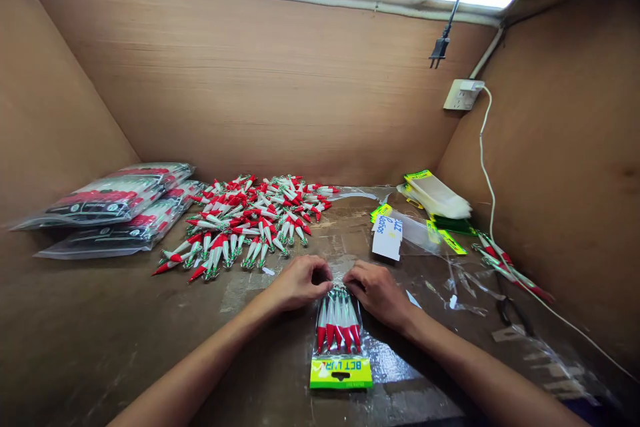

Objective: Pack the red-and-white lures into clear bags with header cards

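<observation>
A clear plastic bag [341, 371] with a yellow-green header lies on the table in front of me, its header toward me. Inside it several red and white squid-jig lures [340, 327] sit side by side, red ends toward the header and hooks toward the far end. My left hand [304, 282] pinches the bag's far left corner between thumb and fingers. At the far right corner, my right hand [379, 292] is closed in a pinch as well. The fingertips partly hide that end of the bag.
Beyond my hands lies a heap of loose lures [260, 213]. Filled packs [120, 203] are stacked at left. At right are header bags [437, 197], a handwritten white card [387, 238], some lures [515, 270] and plastic scraps. A white cable [487, 167] runs down the right wall.
</observation>
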The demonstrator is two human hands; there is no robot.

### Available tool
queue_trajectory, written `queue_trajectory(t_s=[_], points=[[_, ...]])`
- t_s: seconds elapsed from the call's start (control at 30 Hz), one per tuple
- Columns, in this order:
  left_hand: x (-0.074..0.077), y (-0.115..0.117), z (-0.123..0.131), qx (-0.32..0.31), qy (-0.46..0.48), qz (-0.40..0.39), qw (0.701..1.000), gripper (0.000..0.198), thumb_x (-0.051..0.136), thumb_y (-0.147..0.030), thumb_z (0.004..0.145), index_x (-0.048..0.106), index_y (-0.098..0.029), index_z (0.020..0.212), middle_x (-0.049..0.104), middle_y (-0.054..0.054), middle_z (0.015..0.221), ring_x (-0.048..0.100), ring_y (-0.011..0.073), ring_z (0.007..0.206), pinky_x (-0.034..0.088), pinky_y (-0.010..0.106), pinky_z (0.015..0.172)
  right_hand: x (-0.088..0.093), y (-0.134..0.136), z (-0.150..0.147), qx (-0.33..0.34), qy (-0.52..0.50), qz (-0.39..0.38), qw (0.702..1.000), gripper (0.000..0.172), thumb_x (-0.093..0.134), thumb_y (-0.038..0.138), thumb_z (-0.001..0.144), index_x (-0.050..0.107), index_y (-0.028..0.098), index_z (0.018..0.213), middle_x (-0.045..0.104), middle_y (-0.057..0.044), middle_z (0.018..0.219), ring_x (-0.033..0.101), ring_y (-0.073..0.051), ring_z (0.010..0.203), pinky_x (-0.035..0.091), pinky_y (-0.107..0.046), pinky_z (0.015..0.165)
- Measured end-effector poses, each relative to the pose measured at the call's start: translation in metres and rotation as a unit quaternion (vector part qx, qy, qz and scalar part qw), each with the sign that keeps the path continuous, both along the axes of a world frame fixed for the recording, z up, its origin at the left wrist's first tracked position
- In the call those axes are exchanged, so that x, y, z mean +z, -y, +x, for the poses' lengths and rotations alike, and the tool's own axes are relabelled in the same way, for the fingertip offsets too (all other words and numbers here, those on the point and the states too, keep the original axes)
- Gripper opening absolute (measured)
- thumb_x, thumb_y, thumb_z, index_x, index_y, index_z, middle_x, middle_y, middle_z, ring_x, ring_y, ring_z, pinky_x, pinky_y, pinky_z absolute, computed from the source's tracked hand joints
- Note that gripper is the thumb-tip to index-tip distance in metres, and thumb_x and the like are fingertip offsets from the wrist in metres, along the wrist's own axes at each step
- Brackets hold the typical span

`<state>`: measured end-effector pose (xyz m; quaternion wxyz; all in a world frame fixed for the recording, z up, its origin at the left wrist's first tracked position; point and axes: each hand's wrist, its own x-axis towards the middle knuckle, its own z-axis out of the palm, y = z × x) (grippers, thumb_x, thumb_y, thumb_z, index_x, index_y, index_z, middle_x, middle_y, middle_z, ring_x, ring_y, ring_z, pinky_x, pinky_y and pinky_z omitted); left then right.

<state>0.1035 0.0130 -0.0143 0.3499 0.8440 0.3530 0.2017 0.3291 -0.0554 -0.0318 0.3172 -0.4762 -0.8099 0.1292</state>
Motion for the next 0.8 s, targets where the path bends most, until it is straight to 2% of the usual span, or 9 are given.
queue_trajectory(t_s=[0.1,0.23,0.3,0.43,0.57,0.67,0.73,0.8], points=[[-0.001,0.010,-0.003,0.015,-0.012,0.044,0.999,0.043,0.083,-0.038,0.070,0.076,-0.022,0.109,0.072,0.001,0.083,0.063,0.0191,0.073,0.043,0.026,0.067,-0.004,0.000,0.001,0.008,0.026,0.028,0.999,0.013,0.060,0.013,0.095,0.069,0.019,0.088,0.068,-0.004,0.086,0.064,-0.017,0.077,0.045,-0.026,0.069],[-0.006,0.021,-0.003,0.040,-0.030,0.106,0.993,0.026,0.086,-0.038,0.071,0.080,-0.025,0.093,0.070,0.003,0.083,0.061,0.0232,0.085,0.042,0.030,0.074,-0.004,0.002,0.003,0.018,0.037,0.042,0.998,0.012,0.060,0.014,0.095,0.071,0.019,0.091,0.068,-0.004,0.086,0.064,-0.017,0.077,0.047,-0.025,0.069],[-0.008,0.027,-0.002,0.055,-0.038,0.135,0.989,0.022,0.085,-0.036,0.074,0.080,-0.026,0.093,0.069,0.004,0.085,0.059,0.0240,0.088,0.042,0.032,0.076,0.000,0.006,0.003,0.021,0.040,0.037,0.998,0.015,0.059,0.014,0.096,0.072,0.020,0.095,0.068,-0.004,0.088,0.065,-0.017,0.078,0.048,-0.026,0.071],[-0.009,0.044,-0.005,0.069,-0.050,0.175,0.981,0.019,0.079,-0.033,0.083,0.079,-0.027,0.101,0.070,0.006,0.100,0.057,0.0262,0.100,0.043,0.035,0.081,0.008,0.022,0.003,0.029,0.077,0.038,0.996,0.021,0.058,0.016,0.096,0.073,0.024,0.108,0.071,-0.007,0.106,0.067,-0.020,0.094,0.053,-0.031,0.083],[-0.010,0.061,-0.010,0.058,-0.075,0.270,0.958,0.017,0.074,-0.034,0.089,0.076,-0.026,0.103,0.071,0.004,0.114,0.055,0.0283,0.111,0.042,0.041,0.090,0.004,0.039,0.001,0.027,0.133,0.083,0.987,0.030,0.058,0.016,0.095,0.068,0.026,0.121,0.067,-0.010,0.129,0.064,-0.027,0.108,0.055,-0.040,0.088],[-0.011,0.069,-0.011,0.057,-0.084,0.338,0.936,0.013,0.071,-0.031,0.092,0.073,-0.025,0.104,0.071,0.003,0.119,0.054,0.0299,0.117,0.038,0.046,0.097,-0.001,0.048,0.001,0.031,0.145,0.113,0.983,0.031,0.058,0.015,0.095,0.067,0.026,0.123,0.069,-0.010,0.127,0.064,-0.027,0.103,0.057,-0.041,0.084],[-0.011,0.073,-0.012,0.039,-0.084,0.376,0.922,0.008,0.065,-0.025,0.095,0.072,-0.024,0.100,0.072,0.003,0.114,0.055,0.0291,0.117,0.036,0.045,0.098,-0.002,0.051,0.001,0.030,0.136,0.124,0.982,0.029,0.059,0.015,0.095,0.069,0.027,0.120,0.071,-0.009,0.121,0.064,-0.026,0.098,0.056,-0.040,0.081],[-0.012,0.075,-0.012,0.010,-0.089,0.410,0.908,0.012,0.059,-0.020,0.098,0.070,-0.023,0.096,0.073,0.003,0.103,0.057,0.0270,0.113,0.036,0.043,0.094,-0.002,0.054,0.000,0.025,0.132,0.123,0.983,0.028,0.059,0.015,0.094,0.070,0.027,0.117,0.073,-0.009,0.116,0.064,-0.025,0.094,0.056,-0.039,0.080]])
